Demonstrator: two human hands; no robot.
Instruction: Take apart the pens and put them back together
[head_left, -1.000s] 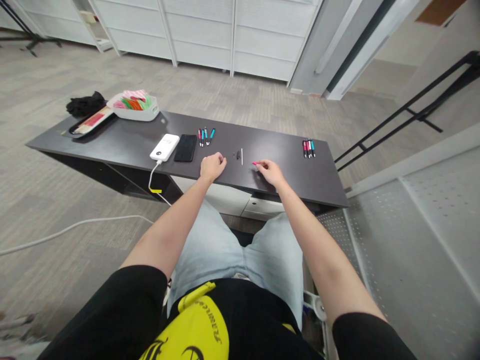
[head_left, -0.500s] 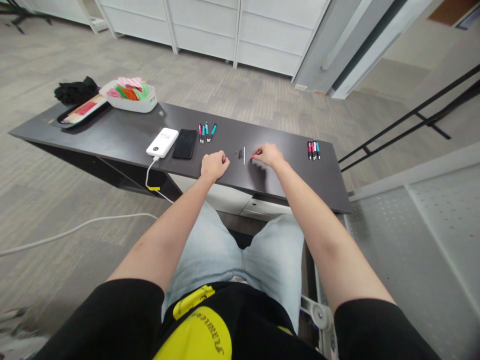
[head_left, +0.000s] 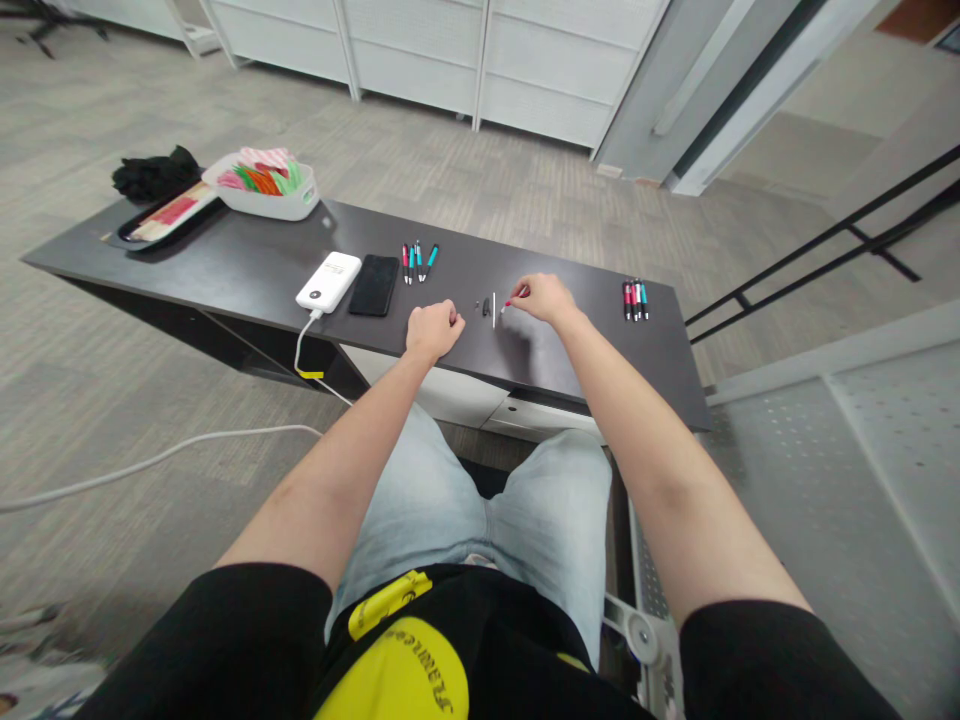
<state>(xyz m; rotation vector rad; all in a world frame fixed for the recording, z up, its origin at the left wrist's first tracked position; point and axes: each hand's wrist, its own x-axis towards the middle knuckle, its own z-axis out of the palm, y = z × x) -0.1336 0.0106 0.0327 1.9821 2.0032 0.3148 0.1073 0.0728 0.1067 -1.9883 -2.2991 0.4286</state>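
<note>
Bench (head_left: 600, 355), dark top. Landmark: rod (head_left: 493, 310), thin, white, lying on the bench.

Right hand (head_left: 547, 297): just right of the rod, above the bench; fingers pinching a pink part (head_left: 509, 303), small. The pink part is right of the rod, near it; a pale bit shows at its lower end, too small to identify.

Left hand (head_left: 435, 328): left of the rod and nearer the person, on the bench; fingers curled in, cannot tell whether around anything.

Black piece (head_left: 486, 306): just left of the rod. Tiny bit (head_left: 477, 304): left again, indistinct.

Left pens (head_left: 420, 262): four, one pink, three teal; left of the rod and farther out.

Right pens (head_left: 635, 300): four, pink and teal among them, side by side; well right of the rod.

Phone (head_left: 374, 285): black, flat, left of the rod.

Power bank (head_left: 328, 283): white, cable attached, farther left of the rod.

Basket (head_left: 277, 208): white, filled with coloured items, far left of the rod.
</note>
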